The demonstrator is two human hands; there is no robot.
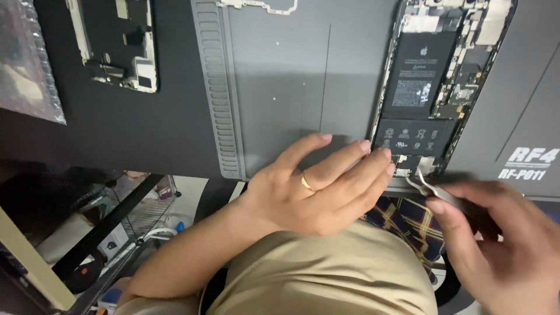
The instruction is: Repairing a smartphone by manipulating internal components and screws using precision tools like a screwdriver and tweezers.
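Observation:
An opened phone (443, 76) lies on the grey work mat (280, 99), its black battery and circuit board exposed. My left hand (318, 184), with a gold ring on it, rests flat on the mat's near edge, and its fingertips touch the phone's lower left corner. My right hand (501, 245) grips metal tweezers (434, 188). Their tips sit at the bottom end of the phone, beside a small white part. The right hand is blurred.
A detached phone screen panel (116, 44) lies on the dark desk at upper left, next to a piece of bubble wrap (26, 58). A thin metal frame piece (256, 6) sits at the mat's far edge. Under the desk are shelves with clutter.

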